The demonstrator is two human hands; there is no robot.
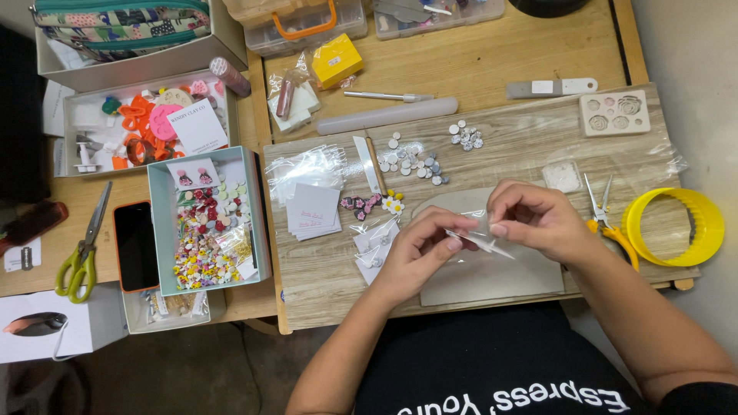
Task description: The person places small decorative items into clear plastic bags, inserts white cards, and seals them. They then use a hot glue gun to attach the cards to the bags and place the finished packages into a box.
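Here both hands work together: the left hand (419, 250) and right hand (530, 219) pinch a small clear plastic bag (480, 242) between fingertips, just above the grey mat (500, 277) at the board's near edge.

A craft corner on a light wooden tabletop, seen from above

The tabletop (492, 58) is honey-coloured wood; a pale wood-grain board (323, 284) lies across its near side and overhangs the front edge. At the right a plain off-white wall (692, 46) runs just beside the tabletop. Below the front edge at the left shows a dull grey-brown floor (192, 369). The light is soft and even, with only faint shadows.
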